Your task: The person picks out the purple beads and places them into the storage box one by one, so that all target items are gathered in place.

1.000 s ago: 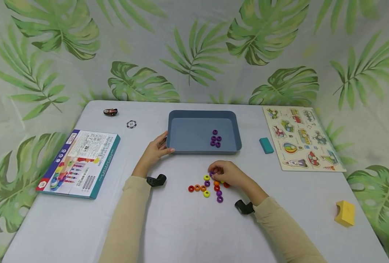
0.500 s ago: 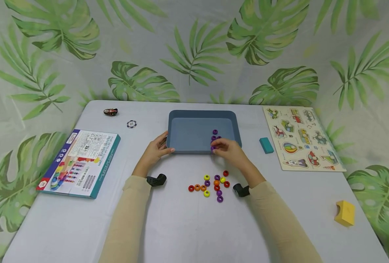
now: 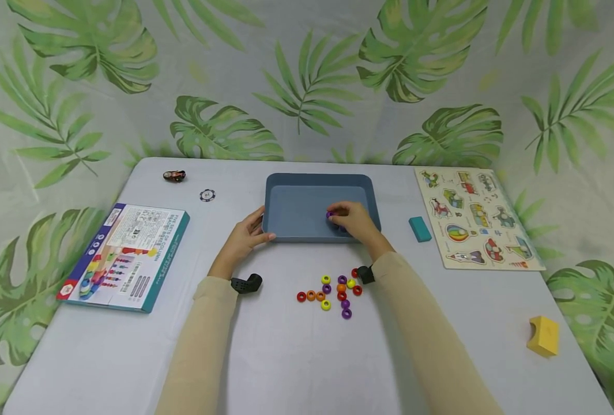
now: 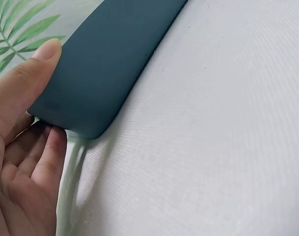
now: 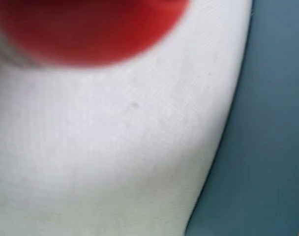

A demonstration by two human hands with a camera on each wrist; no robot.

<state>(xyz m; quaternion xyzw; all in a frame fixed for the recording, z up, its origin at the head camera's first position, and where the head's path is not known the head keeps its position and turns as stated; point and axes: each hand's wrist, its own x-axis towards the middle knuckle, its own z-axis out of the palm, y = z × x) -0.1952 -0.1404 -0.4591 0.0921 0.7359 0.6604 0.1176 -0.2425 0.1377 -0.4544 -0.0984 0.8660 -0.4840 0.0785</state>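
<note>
The blue-grey tray (image 3: 296, 210) lies toward the back of the table. My left hand (image 3: 239, 242) grips its near left corner; in the left wrist view the thumb (image 4: 47, 51) lies against the tray wall (image 4: 105, 69), with fingers curled underneath. Over the tray's right part, my right hand (image 3: 356, 222) pinches a purple bead (image 3: 330, 214) between thumb and fingertips. That hand mostly hides other purple beads (image 3: 342, 228) in the tray. In the right wrist view a blurred red bead (image 5: 100, 44) fills the top, beside the tray's side (image 5: 262, 147); the hand's grip is out of sight there.
Several red, orange, yellow and purple beads (image 3: 320, 296) lie loose before the tray. A boxed toy (image 3: 125, 256), a poker chip (image 3: 207, 195) and a toy car (image 3: 174, 176) are left. A teal block (image 3: 419, 229), picture puzzle board (image 3: 478, 219) and yellow block (image 3: 543, 336) are right.
My right hand has moved from the loose beads forward into the tray with a purple bead, then slightly farther back and left. My left hand stays on the tray corner.
</note>
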